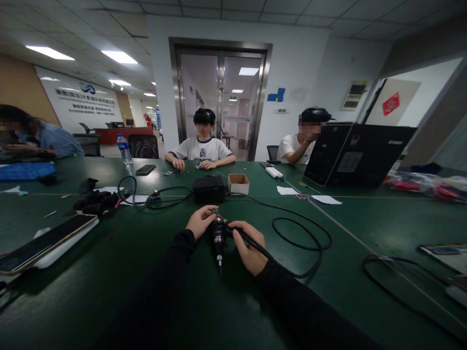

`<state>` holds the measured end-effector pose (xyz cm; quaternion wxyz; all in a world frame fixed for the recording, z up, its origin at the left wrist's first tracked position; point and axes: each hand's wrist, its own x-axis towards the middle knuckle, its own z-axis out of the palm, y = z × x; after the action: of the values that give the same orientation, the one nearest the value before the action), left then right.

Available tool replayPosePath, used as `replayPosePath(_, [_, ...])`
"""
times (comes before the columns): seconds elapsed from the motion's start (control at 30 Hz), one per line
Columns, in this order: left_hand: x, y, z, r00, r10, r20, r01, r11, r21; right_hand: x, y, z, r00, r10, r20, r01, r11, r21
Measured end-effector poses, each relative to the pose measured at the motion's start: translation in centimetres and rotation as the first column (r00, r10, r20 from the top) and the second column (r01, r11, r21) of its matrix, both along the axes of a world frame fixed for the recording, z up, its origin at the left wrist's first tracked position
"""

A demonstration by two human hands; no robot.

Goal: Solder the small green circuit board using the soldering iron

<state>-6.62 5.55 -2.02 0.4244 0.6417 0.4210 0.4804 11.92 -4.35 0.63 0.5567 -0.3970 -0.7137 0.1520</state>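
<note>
A black electric screwdriver point(219, 238) lies between my hands, its metal bit pointing toward me. My left hand point(200, 221) is at the screwdriver's far end, thumb and forefinger closed around a small green piece point(215, 212), perhaps a circuit board; its details are too small to make out. My right hand point(251, 247) is just right of the screwdriver, its fingers closed on a black cable point(255, 244) that runs back over the hand. Parts of the fingers on both hands are hidden.
Beyond my hands stand a black power box point(208, 188) and a small open cardboard box point(238, 184). Cable loops point(324, 238) lie to the right. A phone point(51, 243) rests at left. Two co-workers sit across the green table point(175, 301), near a large black computer case point(357, 153); another person sits far left.
</note>
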Motion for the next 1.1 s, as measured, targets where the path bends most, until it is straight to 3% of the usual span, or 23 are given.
replayPosePath(0.37, [-0.09, 0.57, -0.66, 1.000, -0.004, 0.003, 0.004, 1.000, -0.006, -0.03, 0.17, -0.25, 0.998, -0.042, -0.042, 0.042, 0.999, 0.014])
replayPosePath(1.1, [-0.05, 0.14, -0.28, 1.000, 0.026, -0.013, -0.026, 0.999, 0.034, 0.06, 0.07, -0.10, 1.000, -0.005, -0.003, 0.005, 1.000, 0.005])
